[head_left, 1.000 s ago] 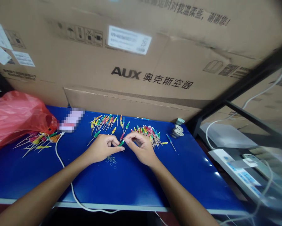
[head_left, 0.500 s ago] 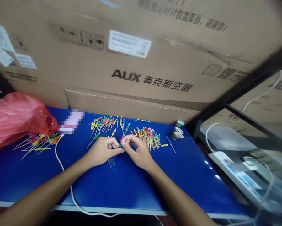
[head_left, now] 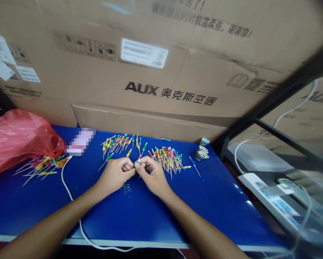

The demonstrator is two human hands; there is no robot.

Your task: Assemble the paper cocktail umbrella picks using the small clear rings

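Note:
Over the middle of the blue table, my left hand (head_left: 113,176) and my right hand (head_left: 153,177) meet fingertip to fingertip. Both are closed on a small green folded cocktail umbrella (head_left: 135,165), mostly hidden by the fingers. Just below them lie several small clear rings (head_left: 127,188), probably rubber bands. Behind my left hand spreads a loose group of folded cocktail umbrellas (head_left: 118,142) in mixed colours. A denser pile of folded cocktail umbrellas (head_left: 167,158) lies beside my right hand, sticks pointing toward me.
A red plastic bag (head_left: 21,138) sits at the left, with more paper umbrellas (head_left: 41,167) by its mouth. A phone (head_left: 80,142) trails a white cable (head_left: 69,192) across the blue table (head_left: 139,219). A large carton (head_left: 102,82) stands behind; a power strip (head_left: 269,199) lies at right.
My hands stay together on the green cocktail umbrella, with the fingers shifted slightly and less of it showing. The whole view has moved a little.

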